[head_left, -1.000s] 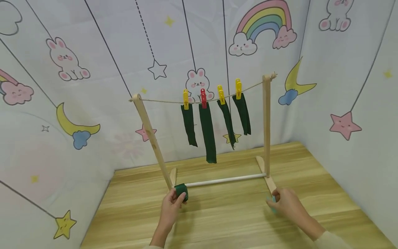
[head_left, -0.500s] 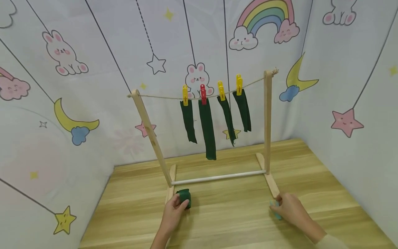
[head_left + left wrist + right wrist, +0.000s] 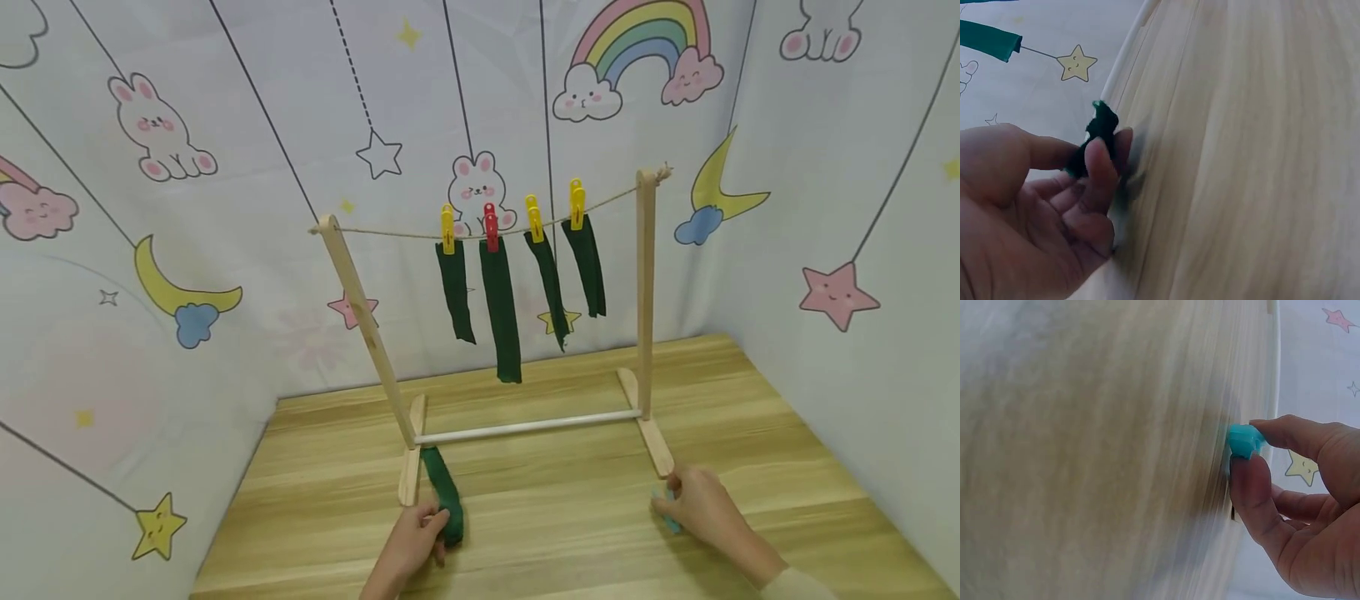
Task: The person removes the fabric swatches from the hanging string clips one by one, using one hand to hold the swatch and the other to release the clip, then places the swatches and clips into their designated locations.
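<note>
My left hand (image 3: pixel 411 535) pinches one end of a dark green cloth strip (image 3: pixel 444 487) between thumb and fingers. The strip stretches away from the fingertips toward the left foot of the rack. In the left wrist view the bunched end of the cloth (image 3: pixel 1104 122) pokes out past the thumb. On the right, my right hand (image 3: pixel 701 504) pinches a turquoise clothespin (image 3: pixel 1244 440) between thumb and fingertip, low over the table near the rack's right foot. Most of the clothespin is hidden by the fingers in the head view.
A wooden rack with left post (image 3: pixel 367 333) and right post (image 3: pixel 645 300) carries a string (image 3: pixel 390 233). Several green strips hang from it by yellow clothespins (image 3: pixel 535 218) and a red clothespin (image 3: pixel 491 227). A white rod (image 3: pixel 525 427) joins the feet on the wooden table (image 3: pixel 555 517).
The green strip has gone from a folded bundle to a drawn-out length. My left hand has moved down toward me. My right hand sits slightly lower in view, still with the clothespin.
</note>
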Available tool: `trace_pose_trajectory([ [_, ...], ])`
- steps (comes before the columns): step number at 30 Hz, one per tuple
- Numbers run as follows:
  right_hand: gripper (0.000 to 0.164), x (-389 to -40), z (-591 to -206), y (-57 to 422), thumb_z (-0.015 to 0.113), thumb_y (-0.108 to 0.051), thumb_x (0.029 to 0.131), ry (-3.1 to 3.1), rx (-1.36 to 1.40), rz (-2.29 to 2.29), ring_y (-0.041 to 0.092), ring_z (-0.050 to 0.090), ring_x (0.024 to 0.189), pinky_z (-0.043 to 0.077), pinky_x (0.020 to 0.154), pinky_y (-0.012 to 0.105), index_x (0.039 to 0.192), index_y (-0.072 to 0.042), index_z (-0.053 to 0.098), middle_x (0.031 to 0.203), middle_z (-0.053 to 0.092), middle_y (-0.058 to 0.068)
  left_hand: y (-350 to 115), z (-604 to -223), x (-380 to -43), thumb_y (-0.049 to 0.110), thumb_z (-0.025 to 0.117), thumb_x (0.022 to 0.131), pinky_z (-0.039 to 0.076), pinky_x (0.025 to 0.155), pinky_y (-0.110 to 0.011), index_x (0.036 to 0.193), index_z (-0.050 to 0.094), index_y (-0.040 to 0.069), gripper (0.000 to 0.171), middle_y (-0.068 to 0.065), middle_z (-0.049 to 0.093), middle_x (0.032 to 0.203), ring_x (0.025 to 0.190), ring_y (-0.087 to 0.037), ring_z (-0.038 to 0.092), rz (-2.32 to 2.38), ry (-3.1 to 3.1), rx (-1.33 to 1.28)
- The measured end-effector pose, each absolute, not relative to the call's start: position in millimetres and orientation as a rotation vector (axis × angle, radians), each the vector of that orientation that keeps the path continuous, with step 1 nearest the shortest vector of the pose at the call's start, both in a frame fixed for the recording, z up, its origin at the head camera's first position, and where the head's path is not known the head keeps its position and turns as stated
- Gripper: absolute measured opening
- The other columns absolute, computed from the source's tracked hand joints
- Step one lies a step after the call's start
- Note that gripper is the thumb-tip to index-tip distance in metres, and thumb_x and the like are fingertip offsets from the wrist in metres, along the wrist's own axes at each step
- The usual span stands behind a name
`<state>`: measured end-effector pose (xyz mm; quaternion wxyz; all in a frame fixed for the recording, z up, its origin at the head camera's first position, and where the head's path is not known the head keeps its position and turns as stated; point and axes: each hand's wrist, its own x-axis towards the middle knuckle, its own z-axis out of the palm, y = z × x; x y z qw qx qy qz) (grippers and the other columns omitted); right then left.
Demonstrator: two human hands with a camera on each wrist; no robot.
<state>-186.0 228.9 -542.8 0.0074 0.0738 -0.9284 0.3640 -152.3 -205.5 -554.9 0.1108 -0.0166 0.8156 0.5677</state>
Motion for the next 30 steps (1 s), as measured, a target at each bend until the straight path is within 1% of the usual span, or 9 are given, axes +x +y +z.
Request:
trace_pose_trajectory([
  [2, 0.027, -185, -544, 229, 0.081, -0.003, 0.078, -2.906, 0.241, 1.134, 0.009, 0.05, 0.046, 0.041, 0.044, 0.018, 0.09, 0.012, 0.062, 0.06, 0.053, -0.001, -208, -553, -150, 0.017, 0.054, 0.103, 0.043, 0.054, -0.027, 0.088, 0.064, 0.0, 0.025, 0.0, 0.056, 0.058, 0.052, -0.014, 0.055, 1.591, 2.442, -0.096],
  [3, 0.027, -185, -545, 230, 0.081, -0.004, 0.078, -2.907, 0.249, 1.136, 0.008, 0.05, 0.046, 0.041, 0.044, 0.018, 0.09, 0.012, 0.062, 0.059, 0.053, -0.002, -210, -552, -149, 0.017, 0.054, 0.103, 0.042, 0.055, -0.028, 0.087, 0.065, 0.001, 0.025, 0.001, 0.055, 0.06, 0.055, -0.014, 0.053, 1.545, 2.469, -0.117],
  [8, 0.023, -183, -547, 232, 0.082, -0.007, 0.08, -2.905, 0.336, 1.137, 0.005, 0.045, 0.042, 0.034, 0.043, 0.015, 0.082, 0.005, 0.062, 0.053, 0.05, -0.006, -219, -545, -144, 0.017, 0.06, 0.099, 0.042, 0.061, -0.033, 0.085, 0.069, 0.001, 0.023, -0.001, 0.057, 0.073, 0.069, -0.017, 0.052, 1.279, 2.644, -0.192],
  [12, 0.022, -182, -547, 232, 0.081, -0.01, 0.082, -2.926, 0.321, 1.148, 0.005, 0.044, 0.042, 0.032, 0.043, 0.014, 0.079, 0.001, 0.062, 0.05, 0.05, -0.007, -224, -541, -139, 0.015, 0.068, 0.094, 0.042, 0.058, -0.032, 0.083, 0.065, 0.001, 0.018, -0.002, 0.057, 0.072, 0.066, -0.017, 0.051, 1.156, 2.711, -0.222],
  [15, 0.023, -181, -546, 231, 0.08, -0.011, 0.083, -2.937, 0.294, 1.152, 0.007, 0.045, 0.043, 0.032, 0.044, 0.015, 0.082, 0.004, 0.062, 0.05, 0.051, -0.005, -226, -539, -135, 0.016, 0.072, 0.091, 0.041, 0.056, -0.031, 0.083, 0.062, 0.002, 0.019, -0.002, 0.057, 0.071, 0.064, -0.017, 0.052, 1.093, 2.73, -0.236],
  [18, 0.024, -181, -545, 230, 0.08, -0.011, 0.082, -2.949, 0.254, 1.149, 0.008, 0.045, 0.044, 0.033, 0.045, 0.016, 0.084, 0.005, 0.063, 0.051, 0.051, -0.005, -228, -539, -132, 0.018, 0.073, 0.091, 0.041, 0.055, -0.03, 0.081, 0.061, 0.004, 0.021, -0.002, 0.058, 0.068, 0.062, -0.016, 0.052, 1.061, 2.717, -0.252],
  [22, 0.024, -180, -544, 230, 0.081, -0.011, 0.082, -2.942, 0.253, 1.148, 0.009, 0.045, 0.044, 0.034, 0.044, 0.017, 0.083, 0.005, 0.063, 0.052, 0.051, -0.004, -229, -538, -132, 0.019, 0.074, 0.09, 0.041, 0.054, -0.029, 0.075, 0.062, 0.005, 0.024, -0.001, 0.058, 0.065, 0.06, -0.015, 0.052, 1.039, 2.723, -0.265],
  [25, 0.027, -180, -545, 230, 0.081, -0.011, 0.082, -2.935, 0.273, 1.153, 0.009, 0.046, 0.044, 0.034, 0.044, 0.017, 0.085, 0.008, 0.062, 0.052, 0.052, -0.004, -228, -536, -132, 0.02, 0.075, 0.089, 0.041, 0.053, -0.029, 0.072, 0.063, 0.007, 0.025, 0.0, 0.058, 0.063, 0.059, -0.014, 0.052, 1.007, 2.753, -0.271],
  [30, 0.03, -180, -545, 231, 0.081, -0.012, 0.083, -2.936, 0.299, 1.152, 0.009, 0.047, 0.044, 0.036, 0.045, 0.018, 0.089, 0.011, 0.062, 0.052, 0.052, -0.005, -226, -535, -130, 0.023, 0.076, 0.088, 0.041, 0.052, -0.03, 0.07, 0.064, 0.008, 0.026, 0.0, 0.058, 0.064, 0.059, -0.015, 0.053, 0.936, 2.79, -0.311],
])
